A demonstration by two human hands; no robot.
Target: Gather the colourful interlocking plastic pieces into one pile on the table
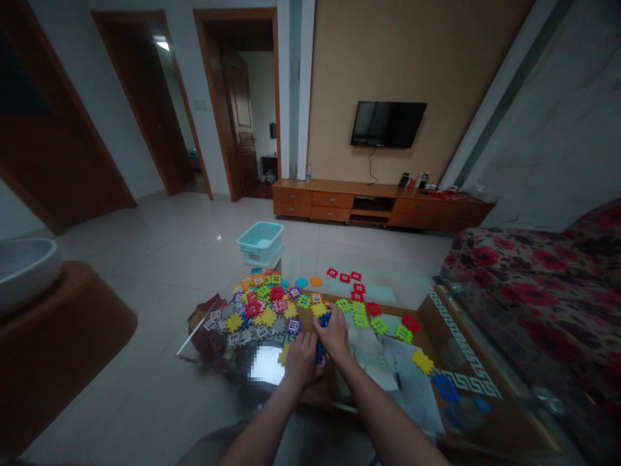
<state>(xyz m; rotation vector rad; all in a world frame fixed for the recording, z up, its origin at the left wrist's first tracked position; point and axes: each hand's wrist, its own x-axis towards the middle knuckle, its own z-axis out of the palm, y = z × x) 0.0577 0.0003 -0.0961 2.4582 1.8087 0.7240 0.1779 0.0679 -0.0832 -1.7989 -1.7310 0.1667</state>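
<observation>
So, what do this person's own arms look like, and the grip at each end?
The left arm and right arm are bare where they show, with no sleeve, watch or cable visible. The left grip and right grip are ordinary human ones, ungloved.

Both hands [305, 359] and both forearms [381, 398] are bare.
</observation>
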